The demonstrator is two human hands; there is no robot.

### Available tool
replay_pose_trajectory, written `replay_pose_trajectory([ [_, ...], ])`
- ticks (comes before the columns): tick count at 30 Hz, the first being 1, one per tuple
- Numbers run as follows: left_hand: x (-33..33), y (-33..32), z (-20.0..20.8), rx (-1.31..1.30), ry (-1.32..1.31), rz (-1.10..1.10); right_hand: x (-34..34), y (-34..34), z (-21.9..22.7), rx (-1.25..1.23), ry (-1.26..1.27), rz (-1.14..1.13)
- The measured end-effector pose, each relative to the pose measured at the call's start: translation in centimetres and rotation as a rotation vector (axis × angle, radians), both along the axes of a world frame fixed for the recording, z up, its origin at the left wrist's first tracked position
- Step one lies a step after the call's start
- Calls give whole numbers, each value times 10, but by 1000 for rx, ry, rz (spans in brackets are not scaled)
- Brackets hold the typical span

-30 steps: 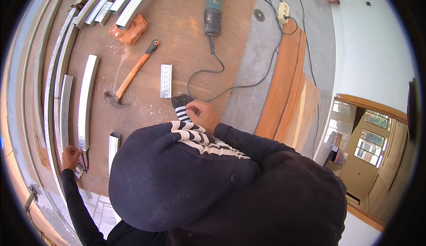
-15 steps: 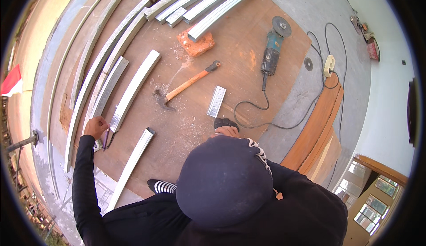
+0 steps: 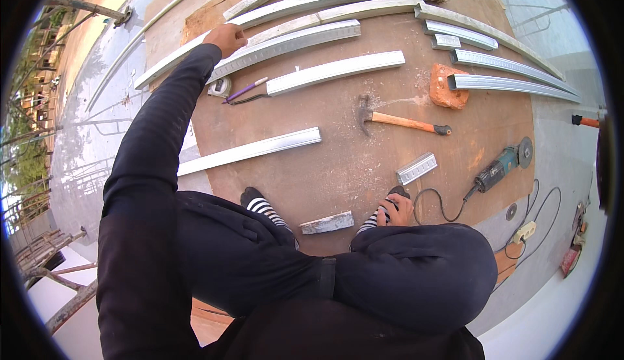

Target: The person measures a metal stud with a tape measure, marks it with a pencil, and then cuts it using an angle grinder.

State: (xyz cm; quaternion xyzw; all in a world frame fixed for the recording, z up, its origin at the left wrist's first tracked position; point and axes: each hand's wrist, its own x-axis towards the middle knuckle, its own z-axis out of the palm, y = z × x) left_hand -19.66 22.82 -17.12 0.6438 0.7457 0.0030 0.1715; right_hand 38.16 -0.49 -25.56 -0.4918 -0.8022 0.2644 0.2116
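Note:
My left hand (image 3: 225,39) is at the far left, fingers curled together beside the upper edge of a perforated metal channel (image 3: 292,47). Whatever they hold, if anything, is hidden. Below that hand lie a tape measure (image 3: 220,88) and a purple pencil (image 3: 248,90). A shorter light metal channel (image 3: 338,72) lies to their right, its left end by a dark cord or strap. My right hand (image 3: 398,210) rests on my right foot in its striped sock, fingers apart and holding nothing. Just beyond it is a short metal offcut (image 3: 416,169).
A claw hammer (image 3: 403,122) lies mid-board. To the right are an orange brick (image 3: 448,86) under a channel end, a corded angle grinder (image 3: 502,167) and a power strip (image 3: 524,232). Another channel (image 3: 250,151) lies nearer me; a grey block (image 3: 326,223) sits between my feet.
The view has turned and tilted. My left hand has moved away from the shorter channel's end and the pencil to the longer channels behind. My right hand stays at my right foot.

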Motion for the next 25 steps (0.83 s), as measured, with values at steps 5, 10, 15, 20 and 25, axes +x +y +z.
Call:
replay_pose_trajectory([
  [5, -16, -24, 2, -251, -71, 219, 1, 1, 1, -19, -20, -4],
  [10, -6, -71, -20, -338, 361, -256, 3, 4, 5, -19, -54, 23],
  [15, 16, -93, -23, -242, 424, -395, 4, 4, 5, -24, -71, 25],
  [20, 0, -93, -35, -199, 544, -402, 0, 6, 6, -7, -44, 27],
  [25, 32, -67, 5, -463, 499, -351, -5, 7, 9, -50, -2, 19],
])
